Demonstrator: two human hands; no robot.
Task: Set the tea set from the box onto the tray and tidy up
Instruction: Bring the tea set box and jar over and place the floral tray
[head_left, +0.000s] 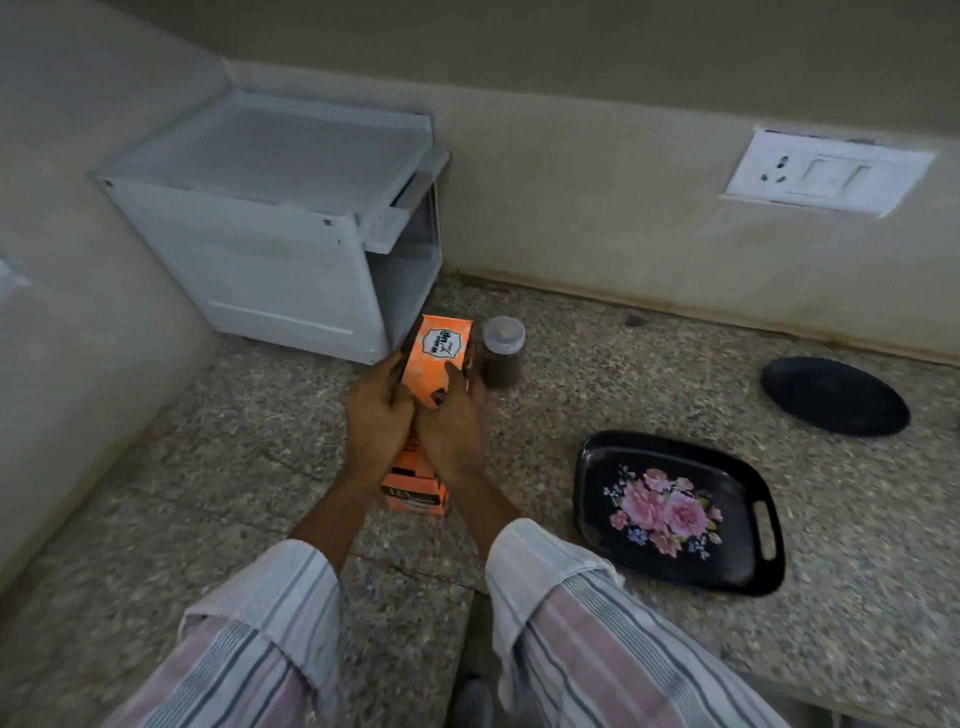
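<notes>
Striped sleeves (291, 623) in pink, white and grey reach forward over the speckled stone counter (675, 364), and just beyond them the left hand (376, 415) and right hand (449, 421) sit side by side, both clasped around an orange box (436, 353) that stands tilted on the counter, fingers curled on its sides. To the right lies a black tray (602, 519) painted with pink roses, nothing on it. Farther back a lidded jar (503, 353) stands just beside the box, a black oval plate (834, 397) lies near the wall, and a white cabinet (270, 234) fills the corner.
</notes>
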